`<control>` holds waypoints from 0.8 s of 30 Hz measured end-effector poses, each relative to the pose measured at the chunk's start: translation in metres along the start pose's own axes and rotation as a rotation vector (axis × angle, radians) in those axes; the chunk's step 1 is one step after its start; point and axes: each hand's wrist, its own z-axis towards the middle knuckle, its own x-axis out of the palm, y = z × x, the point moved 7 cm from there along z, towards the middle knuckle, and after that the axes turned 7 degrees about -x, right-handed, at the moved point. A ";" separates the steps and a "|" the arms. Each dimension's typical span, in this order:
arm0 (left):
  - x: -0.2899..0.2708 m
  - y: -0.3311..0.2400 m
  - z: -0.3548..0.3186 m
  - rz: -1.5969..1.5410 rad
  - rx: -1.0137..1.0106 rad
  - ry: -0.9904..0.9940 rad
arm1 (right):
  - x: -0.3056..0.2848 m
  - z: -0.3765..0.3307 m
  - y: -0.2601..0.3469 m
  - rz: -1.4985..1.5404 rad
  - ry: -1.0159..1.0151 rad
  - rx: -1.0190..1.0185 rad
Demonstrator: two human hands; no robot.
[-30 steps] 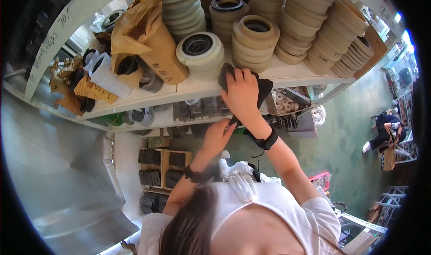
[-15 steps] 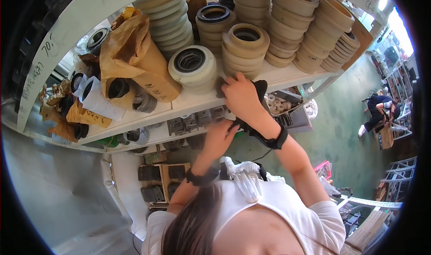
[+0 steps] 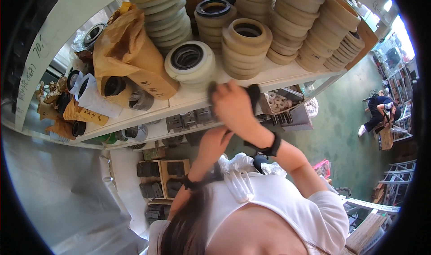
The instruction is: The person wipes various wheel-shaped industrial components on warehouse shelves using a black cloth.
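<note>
My right hand [image 3: 233,107] lies flat on a dark, flat object [image 3: 253,93] at the front edge of a white shelf [image 3: 287,77] and covers most of it. The object's dark edges show on both sides of the fingers. Just behind the hand sit a cream ring with a black centre [image 3: 188,62] and a stack of tan rings [image 3: 246,46]. My left hand [image 3: 215,140] is raised below the shelf edge, under my right wrist. Its fingers are close together, and its palm is hidden. Both wrists wear black bands.
More tan ring stacks [image 3: 314,26] fill the shelf's right side, and brown paper-wrapped parts [image 3: 134,66] its left. A lower shelf [image 3: 188,120] holds small metal parts. Boxes of dark parts [image 3: 161,174] stand on the floor. Another person [image 3: 381,111] crouches far right on the green floor.
The view has drawn closer to the shelf. My right hand stays pressed on the dark object. My left hand has risen slightly toward the shelf edge.
</note>
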 end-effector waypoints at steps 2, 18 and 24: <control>-0.001 0.009 -0.004 0.034 -0.072 -0.041 | 0.002 0.006 0.013 -0.022 -0.120 -0.035; 0.124 -0.056 0.053 0.156 -0.105 -0.134 | -0.057 -0.072 -0.158 0.210 0.022 -0.011; 0.130 -0.056 0.012 0.093 -0.348 -0.388 | -0.057 -0.085 -0.162 0.317 -0.015 -0.130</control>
